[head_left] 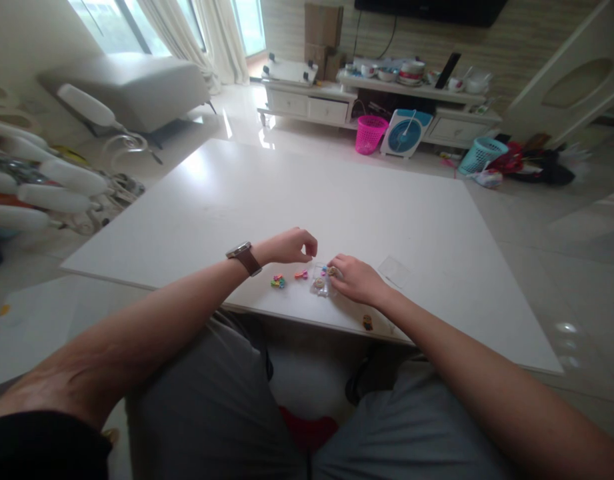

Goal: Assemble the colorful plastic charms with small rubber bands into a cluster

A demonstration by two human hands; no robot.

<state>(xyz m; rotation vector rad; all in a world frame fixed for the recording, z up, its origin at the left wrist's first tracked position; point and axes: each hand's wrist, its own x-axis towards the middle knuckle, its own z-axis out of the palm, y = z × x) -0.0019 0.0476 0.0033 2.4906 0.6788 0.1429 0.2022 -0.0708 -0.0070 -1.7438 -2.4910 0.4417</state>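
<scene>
My left hand is just above the white table, its fingers curled and thumb and forefinger tips close together. Anything between them is too small to make out. My right hand is closed at the right side of a small clear plastic box, with a small beige-gold piece at its fingertips. Inside the box sits another round beige piece. To its left lie a pink-orange clip-like piece and a little pile of green, blue and orange pieces.
Right of my right hand lies a flat clear lid. A dark gold piece lies near the table's front edge. Beyond the table stand a pink basket, a blue fan and a white cabinet.
</scene>
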